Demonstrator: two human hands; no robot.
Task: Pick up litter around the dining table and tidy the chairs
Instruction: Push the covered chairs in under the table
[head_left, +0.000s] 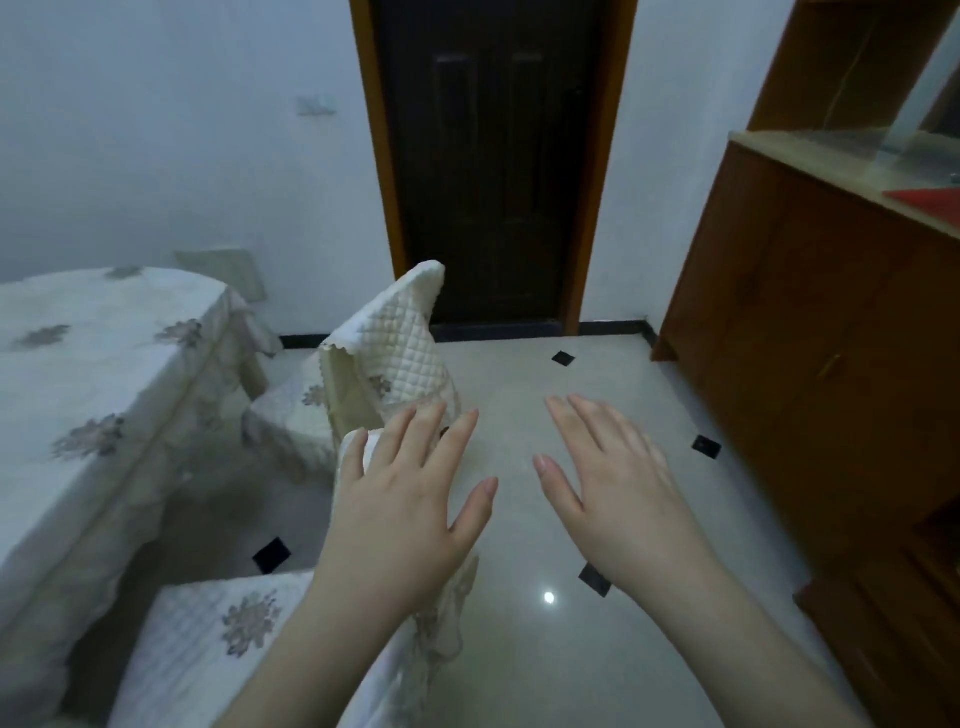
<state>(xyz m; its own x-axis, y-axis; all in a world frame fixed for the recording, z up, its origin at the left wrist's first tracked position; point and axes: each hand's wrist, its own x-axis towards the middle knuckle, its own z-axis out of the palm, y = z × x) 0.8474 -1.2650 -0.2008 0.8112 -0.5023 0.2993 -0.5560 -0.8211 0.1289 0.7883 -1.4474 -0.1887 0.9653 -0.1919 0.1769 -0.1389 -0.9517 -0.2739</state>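
floor (597, 415): glossy pale tile, black inlays
chair covers (395, 353): quilted cream cloth, matt
tablecloth (104, 364): white cloth, floral print, 9 o'clock
cabinet (810, 338): smooth brown wood, 3 o'clock
door (493, 182): dark wood

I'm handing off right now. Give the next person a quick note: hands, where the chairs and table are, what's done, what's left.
Left hand: open, fingers straight, over the top of the near chair; contact unclear.
Right hand: open, holding nothing, above the floor.
Far chair stands by the table corner, angled out.
Both chairs look not yet pushed in.
No litter in view or in either hand. Left: square the chairs, check for litter elsewhere.
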